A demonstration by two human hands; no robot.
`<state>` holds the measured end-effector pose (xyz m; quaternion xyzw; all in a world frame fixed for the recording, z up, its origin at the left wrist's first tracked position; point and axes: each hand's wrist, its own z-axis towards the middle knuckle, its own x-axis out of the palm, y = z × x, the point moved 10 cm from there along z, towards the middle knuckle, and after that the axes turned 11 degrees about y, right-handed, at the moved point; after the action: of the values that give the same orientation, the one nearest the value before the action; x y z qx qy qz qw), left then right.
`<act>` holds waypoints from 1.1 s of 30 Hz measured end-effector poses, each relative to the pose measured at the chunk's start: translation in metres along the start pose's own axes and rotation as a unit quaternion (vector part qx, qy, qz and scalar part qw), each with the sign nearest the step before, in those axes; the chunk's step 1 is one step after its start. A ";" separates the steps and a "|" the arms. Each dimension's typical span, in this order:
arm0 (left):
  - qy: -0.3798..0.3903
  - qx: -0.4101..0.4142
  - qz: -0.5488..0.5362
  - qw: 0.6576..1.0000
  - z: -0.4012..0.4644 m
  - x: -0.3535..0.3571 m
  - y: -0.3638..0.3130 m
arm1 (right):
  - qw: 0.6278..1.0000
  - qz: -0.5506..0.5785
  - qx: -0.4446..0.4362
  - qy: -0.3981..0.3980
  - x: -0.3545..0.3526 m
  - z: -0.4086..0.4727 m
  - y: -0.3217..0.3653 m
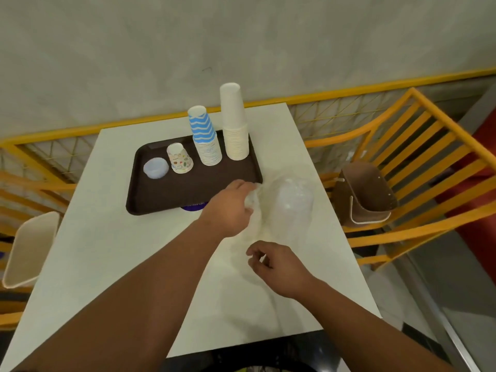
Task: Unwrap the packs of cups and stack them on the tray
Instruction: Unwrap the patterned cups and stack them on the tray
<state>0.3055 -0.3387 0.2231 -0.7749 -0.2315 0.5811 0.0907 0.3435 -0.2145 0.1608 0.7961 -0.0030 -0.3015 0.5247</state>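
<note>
A dark brown tray [161, 194] lies on the white table. On it stand a tall stack of plain white cups [234, 124], a stack of blue zigzag cups [204, 136], a short stack of patterned cups [179, 158] and small translucent cups [155, 167]. Right of the tray lies a pack of clear plastic cups [294, 208] in transparent wrap. My left hand [230, 208] grips bunched wrap at the pack's left side. My right hand [276, 264] pinches the wrap's near end in curled fingers.
The white table [107, 264] ends just right of the pack. A brown basket [367, 194] sits on an orange slatted chair at right. A cream bin [29, 248] stands at the left. Orange railing runs behind. A blue label [192, 206] peeks from under the tray.
</note>
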 end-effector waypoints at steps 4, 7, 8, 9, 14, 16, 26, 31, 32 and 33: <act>0.010 0.006 -0.039 0.999 -0.018 -0.001 0.007 | 0.999 -0.007 0.020 0.027 0.006 0.006 -0.008; 0.010 -0.008 -0.052 0.999 -0.033 0.000 0.016 | 0.997 -0.022 0.034 0.065 0.020 0.014 -0.011; 0.009 -0.016 -0.057 0.998 -0.039 0.000 0.022 | 0.996 -0.018 0.043 0.080 0.027 0.017 -0.013; 0.008 -0.023 -0.060 0.998 -0.045 0.002 0.028 | 0.994 -0.008 0.054 0.094 0.034 0.019 -0.015; -0.037 -0.038 -0.104 0.993 -0.083 0.009 0.064 | 0.980 0.056 0.167 0.093 0.056 0.033 -0.036; -0.058 -0.060 -0.154 0.985 -0.095 0.017 0.080 | 0.968 0.116 0.217 0.059 0.062 0.035 -0.043; -0.098 -0.032 -0.395 0.913 -0.111 0.025 0.161 | 0.883 0.381 0.273 -0.029 0.116 0.066 -0.016; -0.129 -0.083 -0.581 0.799 -0.124 0.036 0.227 | 0.727 0.648 0.227 -0.017 0.165 0.078 0.020; -0.143 -0.093 -0.613 0.771 -0.127 0.036 0.233 | 0.710 0.676 0.195 -0.007 0.170 0.082 0.031; -0.148 -0.095 -0.638 0.750 -0.128 0.038 0.236 | 0.699 0.695 0.165 0.002 0.173 0.086 0.041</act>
<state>0.4946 -0.5114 0.1333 -0.3558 -0.7364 0.4710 0.3305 0.4557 -0.3603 0.0895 0.6416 -0.6045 0.1558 0.4457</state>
